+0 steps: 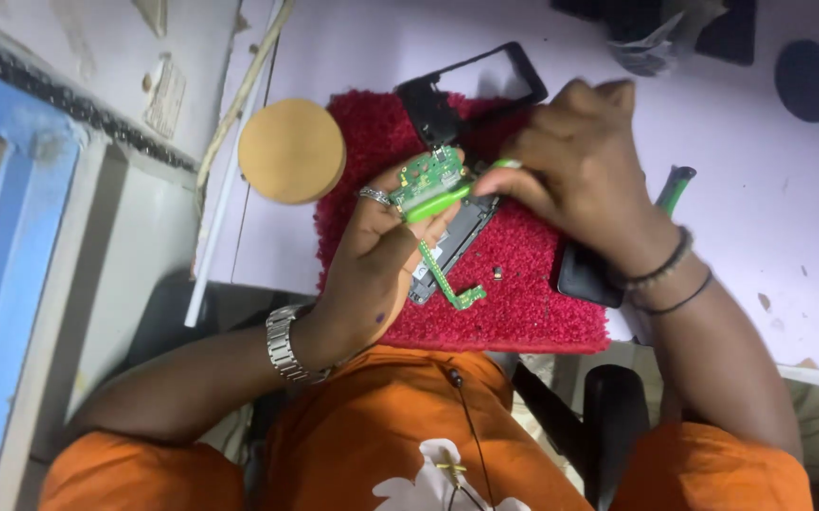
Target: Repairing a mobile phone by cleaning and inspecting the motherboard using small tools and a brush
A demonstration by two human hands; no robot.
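Observation:
My left hand (376, 255) holds a small green circuit board (426, 175) over a red fuzzy mat (523, 293). A thin green flex strip (447, 279) hangs from the board down to the mat. My right hand (570, 161) grips a bright green tool (443, 201) whose tip lies against the board. Under the hands lies a dark phone body (457, 241). A black phone frame (471, 90) rests on the mat's far edge. A tiny screw (498, 274) sits on the mat.
A round tan disc (291, 151) lies left of the mat. A black phone piece (585, 276) sits under my right wrist, and a green-handled tool (675, 187) lies to the right. A dark round spot (810, 80) marks the pale table at far right.

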